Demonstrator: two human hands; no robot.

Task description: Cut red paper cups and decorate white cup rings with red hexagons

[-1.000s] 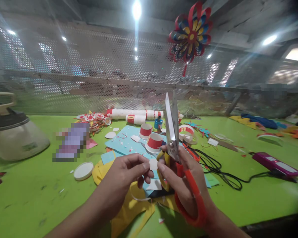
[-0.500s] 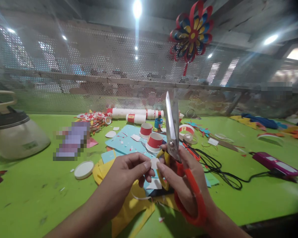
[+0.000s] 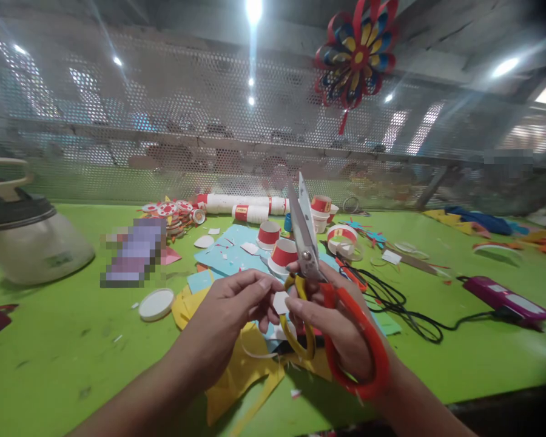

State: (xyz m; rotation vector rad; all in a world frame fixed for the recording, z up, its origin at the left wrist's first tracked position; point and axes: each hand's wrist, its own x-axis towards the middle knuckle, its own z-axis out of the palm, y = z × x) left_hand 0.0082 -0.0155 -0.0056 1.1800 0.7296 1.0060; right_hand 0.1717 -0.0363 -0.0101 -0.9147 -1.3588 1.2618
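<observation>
A small white piece of paper (image 3: 281, 302) is between my two hands, over the middle of the table. My left hand (image 3: 243, 306) pinches its upper left edge with thumb and fingertips. On the right side, the thumb of my right hand (image 3: 332, 315) presses against the same paper. That hand also carries a pair of scissors (image 3: 307, 255) with one red and one yellow handle loop. Its blades point up, slightly apart, away from the paper. Just beyond my fingers stand two red-and-white paper cups (image 3: 283, 254) on light blue paper (image 3: 230, 246).
Yellow paper (image 3: 236, 382) lies below my hands. A white round lid (image 3: 156, 303) is left of them, with a large cloudy container (image 3: 36, 249) farther out. Black cable (image 3: 404, 303) runs to a purple device (image 3: 505, 300) at right. Stacked cups (image 3: 241, 204) lie behind.
The scissors have tilted, their blade tips leaning farther left. My fingers have shifted on the white paper, which shows more of its face. The whole view has moved slightly.
</observation>
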